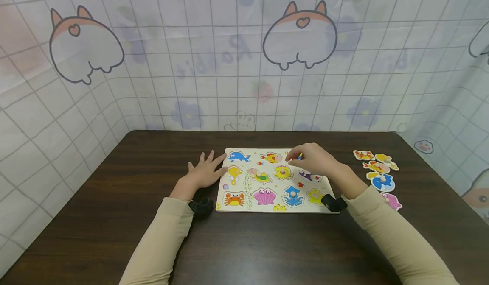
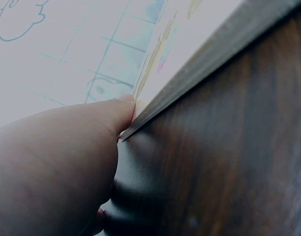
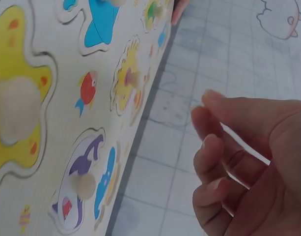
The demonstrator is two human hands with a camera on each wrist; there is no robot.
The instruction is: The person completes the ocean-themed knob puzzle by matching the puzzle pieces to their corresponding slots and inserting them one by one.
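The left hand, spread straight, touches a flat wooden board. Near the loosely bent, empty right hand is a round knob.

boards: 1; loose pieces: at least 5; grips: 2; sleeves: 2; tables: 1

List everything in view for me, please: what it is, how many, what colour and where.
Puzzle board: 1, cream, mid-table
Sea-creature shapes: ten plain to see, mixed colours, on the board; another, blue, partly hidden near its top right
Loose pieces: at least five, orange, yellow, blue, pink, right of the board
Table: 1, dark brown, under everything
Backdrop: 1, whitish with printed grid, behind the table
Wrist devices: 2, black, one per wrist
Sleeves: 2, beige, on both arms
Left grip: 1, touching the board's left edge
Right grip: 1, over the board's top right
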